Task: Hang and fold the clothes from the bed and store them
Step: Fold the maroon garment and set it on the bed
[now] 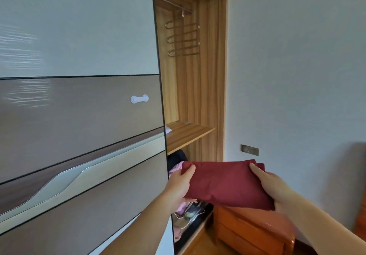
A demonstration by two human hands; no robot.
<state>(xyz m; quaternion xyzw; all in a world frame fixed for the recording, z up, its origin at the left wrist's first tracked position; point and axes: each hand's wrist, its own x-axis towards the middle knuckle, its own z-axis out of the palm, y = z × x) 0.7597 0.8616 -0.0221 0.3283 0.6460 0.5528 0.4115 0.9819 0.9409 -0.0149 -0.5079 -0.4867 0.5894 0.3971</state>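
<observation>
Garment: folded red cloth point(227, 183), dark maroon, smooth matte weave, flat rectangular bundle with soft rounded edges; held level in the air in front of the open wardrobe bay, below the wooden shelf point(188, 133).
Left hand point(179, 187): grips the cloth's left edge; thumb lies flat on top, remaining fingers curled underneath and mostly hidden.
Right hand point(271, 187): grips the cloth's right edge; thumb stretched along the top surface, other fingers tucked beneath, out of sight.
Position relative to fingers: cloth spans between the two hands, both thumbs on its upper face, near corners resting on the palms.
Wardrobe door point(79, 106): sliding panel, glossy, banded in pale grey and taupe, thin dark seams, curved cream recessed grip; small white plastic handle point(139, 98) stuck on.
Wardrobe interior: light striped wood grain; metal rail point(172, 4) near the top carrying a bare multi-tier wire hanger point(183, 39), zigzag shape.
Lower bay: dark item and pink fabric point(175, 170) just behind the left hand; details unclear.
Bedside cabinet point(251, 233): glossy orange wood, below the cloth.
Wall point(297, 66): plain, pale, with a dark rectangular socket plate point(250, 150).
</observation>
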